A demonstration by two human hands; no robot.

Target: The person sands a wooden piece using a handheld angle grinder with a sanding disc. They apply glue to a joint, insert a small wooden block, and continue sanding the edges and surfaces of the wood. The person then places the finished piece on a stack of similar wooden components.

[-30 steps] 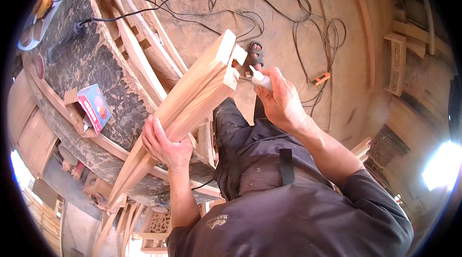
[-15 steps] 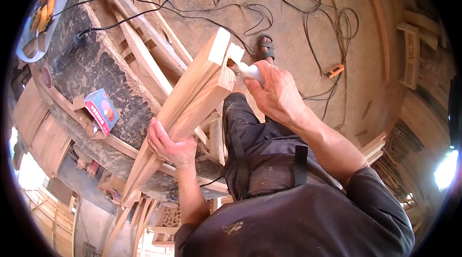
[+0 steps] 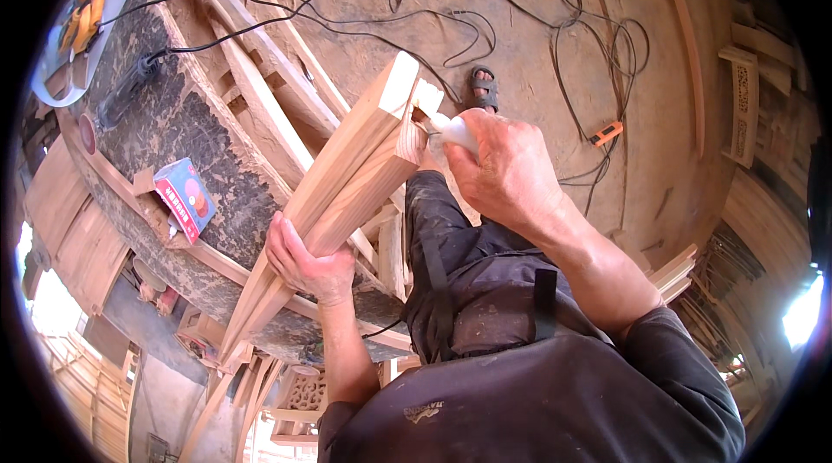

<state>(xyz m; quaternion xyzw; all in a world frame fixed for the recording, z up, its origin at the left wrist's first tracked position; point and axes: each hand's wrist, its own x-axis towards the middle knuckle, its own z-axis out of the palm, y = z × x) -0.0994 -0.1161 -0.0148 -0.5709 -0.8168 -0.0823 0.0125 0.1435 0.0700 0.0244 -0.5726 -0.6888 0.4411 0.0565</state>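
Two pale wooden beams point(image 3: 354, 151) lie side by side, slanting from the lower left up to the middle. My left hand point(image 3: 310, 265) is closed round their edge partway along. At the upper end there is a dark notch in the wood. My right hand point(image 3: 510, 160) is wrapped round a white squeeze bottle point(image 3: 458, 129), its narrow tip at that notch. What the tip touches inside the notch is too small to make out.
A worn dark bench point(image 3: 204, 138) carries a small blue-and-red box point(image 3: 185, 194) on the left. Long wooden strips point(image 3: 264, 103) lean behind the beams. Black cables point(image 3: 563, 25) loop over the floor near an orange-and-black device point(image 3: 607, 133). A carved panel point(image 3: 741, 103) is at far right.
Little differs. The view has shifted slightly, and my right hand with the bottle has turned a little while its tip stays at the notch. My left hand keeps its grip.
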